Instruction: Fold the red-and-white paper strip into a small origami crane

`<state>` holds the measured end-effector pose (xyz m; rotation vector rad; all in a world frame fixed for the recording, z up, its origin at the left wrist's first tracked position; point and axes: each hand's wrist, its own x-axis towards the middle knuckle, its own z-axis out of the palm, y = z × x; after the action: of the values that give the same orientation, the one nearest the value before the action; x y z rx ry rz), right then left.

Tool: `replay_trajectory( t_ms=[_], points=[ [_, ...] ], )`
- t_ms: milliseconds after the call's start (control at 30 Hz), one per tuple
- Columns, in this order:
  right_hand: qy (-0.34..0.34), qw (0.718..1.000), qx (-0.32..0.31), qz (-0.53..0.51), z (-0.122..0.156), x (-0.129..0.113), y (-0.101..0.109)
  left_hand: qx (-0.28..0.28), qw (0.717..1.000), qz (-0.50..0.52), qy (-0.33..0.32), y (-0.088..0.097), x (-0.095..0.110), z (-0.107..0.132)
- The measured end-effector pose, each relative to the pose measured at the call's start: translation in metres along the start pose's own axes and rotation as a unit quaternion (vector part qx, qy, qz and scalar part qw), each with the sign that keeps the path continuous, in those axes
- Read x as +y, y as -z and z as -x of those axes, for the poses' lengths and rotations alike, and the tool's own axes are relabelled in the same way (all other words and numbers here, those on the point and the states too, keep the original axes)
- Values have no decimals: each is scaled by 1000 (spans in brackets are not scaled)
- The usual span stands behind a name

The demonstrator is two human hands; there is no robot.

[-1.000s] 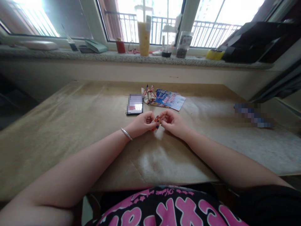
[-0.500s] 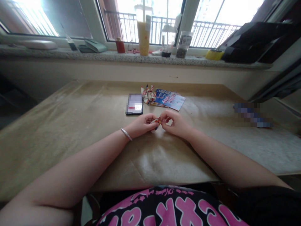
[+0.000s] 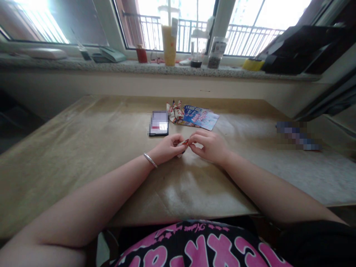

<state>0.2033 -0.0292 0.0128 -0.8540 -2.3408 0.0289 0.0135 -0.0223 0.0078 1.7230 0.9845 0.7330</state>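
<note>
Between my fingertips, above the near middle of the table, is a small piece of printed paper point(image 3: 185, 142), red and white and apparently folded. My left hand point(image 3: 167, 148), a silver bangle at its wrist, grips the paper's left side between thumb and fingers. My right hand point(image 3: 210, 147) pinches its upper right end. The fingers cover most of the paper, so its full shape is hidden. Just beyond my hands lie a crumpled-looking, spiky folded paper point(image 3: 175, 113), a fanned stack of blue printed leaflets point(image 3: 201, 118) and a phone-like device point(image 3: 159, 124) with a lit, blurred screen.
A brownish cover lies over the table point(image 3: 91, 148). At the right lies a blurred dark blue item point(image 3: 299, 136). Along the granite windowsill point(image 3: 111, 66) stand a tall yellow drink cup point(image 3: 169, 46), a red jar point(image 3: 141, 54), clear containers and a black bag point(image 3: 300, 50).
My right hand's fingers have shifted slightly left and closed more over the paper's end. Less of the paper shows now. The other things on the table stay where they were.
</note>
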Motion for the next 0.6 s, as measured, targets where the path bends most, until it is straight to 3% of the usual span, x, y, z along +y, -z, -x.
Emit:
replay_trajectory(
  t_ms=[367, 600],
  points=[
    [-26, 998, 45, -45, 1, 4, -5, 5, 999, 50, 17, 0, 1, 0],
    [30, 999, 3, 27, 1, 6, -3, 11, 999, -43, 17, 0, 0, -1]
  ],
)
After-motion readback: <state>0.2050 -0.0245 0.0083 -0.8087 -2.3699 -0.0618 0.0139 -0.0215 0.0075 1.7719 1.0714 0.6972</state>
